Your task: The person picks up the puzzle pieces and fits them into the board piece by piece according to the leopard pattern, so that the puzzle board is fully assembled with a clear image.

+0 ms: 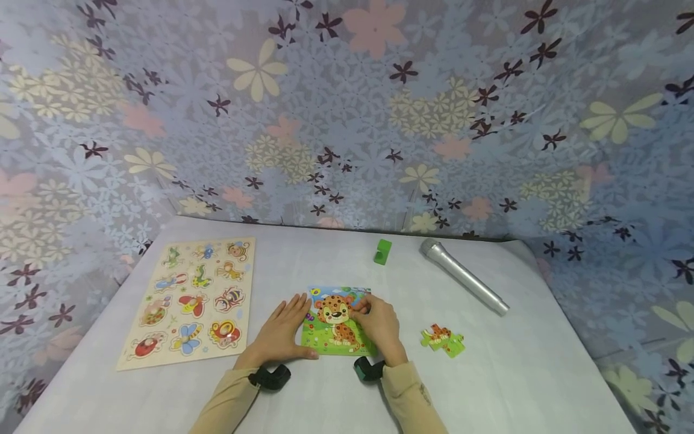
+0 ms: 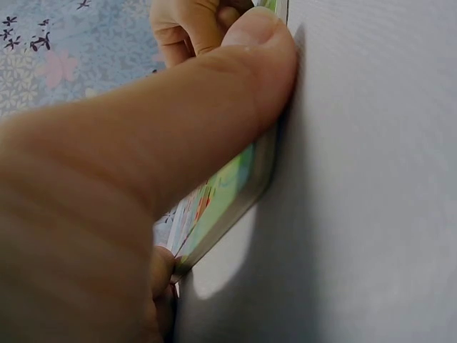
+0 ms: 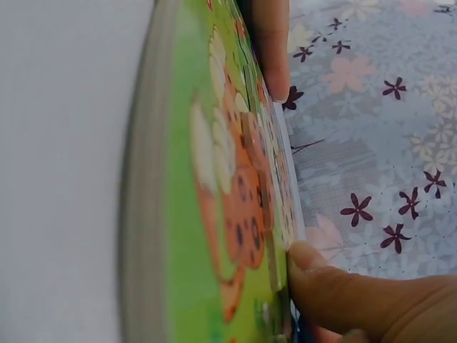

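Note:
A square leopard jigsaw puzzle (image 1: pixel 323 345) with a green and blue background lies on the white table. Along its left side rests my left hand (image 1: pixel 281 333), fingers extended and thumb stretched along the near edge. In the left wrist view that thumb (image 2: pixel 235 78) lies against the puzzle's thick edge. My right hand (image 1: pixel 381 323) is over the upper right part, with curled fingers pinching a puzzle piece beside the leopard's face. The fingers mostly hide this piece. In the right wrist view the right thumb (image 3: pixel 321 282) presses close at the picture surface.
Several loose puzzle pieces (image 1: pixel 441 339) lie in a cluster to the right. A green piece (image 1: pixel 382 253) sits beyond the puzzle. A silver microphone (image 1: pixel 466 277) lies at the right, and a wooden insect board (image 1: pixel 247 286) at the left. Flowered fabric (image 1: pixel 352 120) hangs behind the table.

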Action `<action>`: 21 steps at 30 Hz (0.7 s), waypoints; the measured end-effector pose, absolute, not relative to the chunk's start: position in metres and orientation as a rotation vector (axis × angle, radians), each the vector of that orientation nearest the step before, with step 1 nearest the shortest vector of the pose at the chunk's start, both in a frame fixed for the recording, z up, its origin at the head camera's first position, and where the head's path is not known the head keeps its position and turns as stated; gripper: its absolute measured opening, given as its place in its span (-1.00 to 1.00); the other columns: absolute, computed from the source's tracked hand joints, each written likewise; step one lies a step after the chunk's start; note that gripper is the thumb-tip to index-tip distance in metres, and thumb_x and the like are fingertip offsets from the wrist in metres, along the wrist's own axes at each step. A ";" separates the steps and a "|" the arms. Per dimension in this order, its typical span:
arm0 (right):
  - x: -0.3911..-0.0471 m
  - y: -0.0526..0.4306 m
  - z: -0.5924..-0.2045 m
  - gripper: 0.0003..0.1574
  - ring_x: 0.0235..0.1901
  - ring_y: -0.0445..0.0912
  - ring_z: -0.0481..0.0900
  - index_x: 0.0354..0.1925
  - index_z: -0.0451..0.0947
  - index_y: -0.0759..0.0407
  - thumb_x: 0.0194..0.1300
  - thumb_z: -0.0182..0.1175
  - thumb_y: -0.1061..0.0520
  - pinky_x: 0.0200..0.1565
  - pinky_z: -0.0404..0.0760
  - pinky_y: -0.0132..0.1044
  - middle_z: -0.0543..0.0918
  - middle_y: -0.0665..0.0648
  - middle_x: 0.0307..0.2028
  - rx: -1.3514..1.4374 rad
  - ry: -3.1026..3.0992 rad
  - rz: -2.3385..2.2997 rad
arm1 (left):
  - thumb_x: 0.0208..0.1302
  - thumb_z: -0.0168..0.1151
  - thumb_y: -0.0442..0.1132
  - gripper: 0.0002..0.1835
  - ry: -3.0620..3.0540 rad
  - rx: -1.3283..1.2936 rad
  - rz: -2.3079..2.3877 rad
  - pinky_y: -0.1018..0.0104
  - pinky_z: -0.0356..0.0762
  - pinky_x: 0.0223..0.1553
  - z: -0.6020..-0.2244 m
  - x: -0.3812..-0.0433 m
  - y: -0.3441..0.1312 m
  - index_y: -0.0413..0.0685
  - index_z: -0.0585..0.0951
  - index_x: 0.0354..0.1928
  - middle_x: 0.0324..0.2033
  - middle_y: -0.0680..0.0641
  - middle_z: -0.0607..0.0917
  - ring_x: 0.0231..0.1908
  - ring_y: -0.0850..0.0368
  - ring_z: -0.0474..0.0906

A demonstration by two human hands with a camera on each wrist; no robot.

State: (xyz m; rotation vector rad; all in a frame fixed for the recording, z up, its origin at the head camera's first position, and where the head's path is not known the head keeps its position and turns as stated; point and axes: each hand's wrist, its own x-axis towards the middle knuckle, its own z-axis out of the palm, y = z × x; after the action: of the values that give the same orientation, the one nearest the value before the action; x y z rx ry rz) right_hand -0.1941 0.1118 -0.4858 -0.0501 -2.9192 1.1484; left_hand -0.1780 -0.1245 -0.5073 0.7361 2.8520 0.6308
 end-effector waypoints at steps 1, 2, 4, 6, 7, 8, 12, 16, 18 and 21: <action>-0.194 0.112 -0.485 -0.80 -0.63 -0.17 0.39 -0.42 0.58 0.06 0.12 0.42 0.04 -0.60 0.28 -0.36 0.62 -0.03 -0.53 -0.055 -2.919 1.153 | -0.08 0.37 0.33 0.24 2.854 0.738 0.627 -0.11 -0.13 0.51 -0.507 -0.178 -0.125 -0.27 0.06 0.48 0.50 -0.25 0.05 0.51 -0.18 -0.07; -0.194 0.112 -0.485 -0.79 -0.64 -0.17 0.38 -0.43 0.57 0.06 0.12 0.42 0.04 -0.61 0.28 -0.36 0.62 -0.03 -0.53 -0.053 -2.918 1.152 | -0.08 0.35 0.34 0.23 2.855 0.735 0.619 -0.10 -0.14 0.51 -0.506 -0.179 -0.125 -0.25 0.06 0.49 0.51 -0.24 0.04 0.52 -0.16 -0.08; -0.194 0.113 -0.486 -0.80 -0.64 -0.17 0.38 -0.43 0.57 0.06 0.12 0.42 0.05 -0.62 0.28 -0.36 0.62 -0.02 -0.53 -0.024 -2.906 1.164 | -0.08 0.35 0.35 0.23 2.862 0.743 0.641 -0.12 -0.13 0.51 -0.507 -0.179 -0.126 -0.27 0.07 0.48 0.50 -0.26 0.05 0.51 -0.18 -0.07; -0.193 0.115 -0.489 -0.80 -0.65 -0.20 0.35 -0.43 0.58 0.07 0.12 0.42 0.05 -0.62 0.27 -0.38 0.62 -0.01 -0.53 0.029 -2.875 1.165 | -0.09 0.34 0.37 0.24 2.866 0.758 0.693 -0.13 -0.14 0.51 -0.509 -0.177 -0.125 -0.28 0.09 0.47 0.49 -0.28 0.07 0.51 -0.20 -0.06; -0.192 0.116 -0.492 -0.81 -0.66 -0.22 0.33 -0.44 0.59 0.06 0.12 0.41 0.05 -0.63 0.26 -0.40 0.63 0.00 -0.53 0.057 -2.854 1.154 | -0.06 0.29 0.41 0.23 2.874 0.774 0.712 -0.09 -0.17 0.52 -0.510 -0.175 -0.125 -0.27 0.09 0.47 0.49 -0.29 0.08 0.51 -0.18 -0.06; -0.191 0.118 -0.493 -0.82 -0.69 -0.25 0.30 -0.45 0.60 0.06 0.13 0.41 0.05 -0.64 0.24 -0.42 0.64 0.00 -0.53 0.085 -2.834 1.138 | -0.05 0.27 0.43 0.23 2.875 0.781 0.736 -0.09 -0.17 0.52 -0.511 -0.173 -0.125 -0.27 0.09 0.47 0.48 -0.29 0.09 0.51 -0.19 -0.05; -0.184 0.124 -0.493 -0.85 -0.77 -0.28 0.13 -0.45 0.65 0.03 0.18 0.37 0.01 -0.72 0.14 -0.44 0.70 0.03 -0.50 0.178 -2.796 1.061 | -0.04 0.26 0.44 0.23 2.865 0.785 0.761 -0.11 -0.15 0.51 -0.511 -0.169 -0.123 -0.28 0.10 0.47 0.48 -0.31 0.10 0.50 -0.21 -0.04; -0.181 0.135 -0.487 -0.85 -0.67 -0.19 0.47 -0.33 0.71 -0.04 0.25 0.29 -0.04 -0.61 0.42 -0.38 0.78 0.02 -0.37 0.253 -2.825 1.096 | -0.09 0.37 0.33 0.22 2.866 0.723 0.693 -0.13 -0.12 0.50 -0.506 -0.173 -0.122 -0.28 0.11 0.47 0.49 -0.28 0.09 0.50 -0.21 -0.03; -0.181 0.146 -0.487 -0.82 -0.60 -0.12 0.57 -0.22 0.72 -0.04 0.30 0.25 -0.04 -0.55 0.51 -0.32 0.79 0.04 -0.27 0.269 -2.836 1.246 | -0.09 0.38 0.32 0.22 2.856 0.703 0.668 -0.12 -0.14 0.51 -0.503 -0.175 -0.122 -0.27 0.10 0.47 0.50 -0.26 0.07 0.51 -0.19 -0.05; -0.177 0.168 -0.489 -0.77 -0.63 -0.15 0.56 -0.08 0.69 -0.02 0.34 0.22 0.02 -0.56 0.52 -0.35 0.77 0.08 -0.16 0.172 -2.796 1.513 | -0.08 0.36 0.33 0.23 2.830 0.699 0.652 -0.12 -0.15 0.51 -0.501 -0.175 -0.123 -0.27 0.07 0.48 0.50 -0.26 0.04 0.51 -0.19 -0.07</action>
State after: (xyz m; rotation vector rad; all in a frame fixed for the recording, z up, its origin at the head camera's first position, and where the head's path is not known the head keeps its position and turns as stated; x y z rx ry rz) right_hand -0.1770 0.1684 -0.4893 0.1716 -2.7961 1.5131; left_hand -0.1753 -0.1229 -0.5014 0.6988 2.8301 0.6518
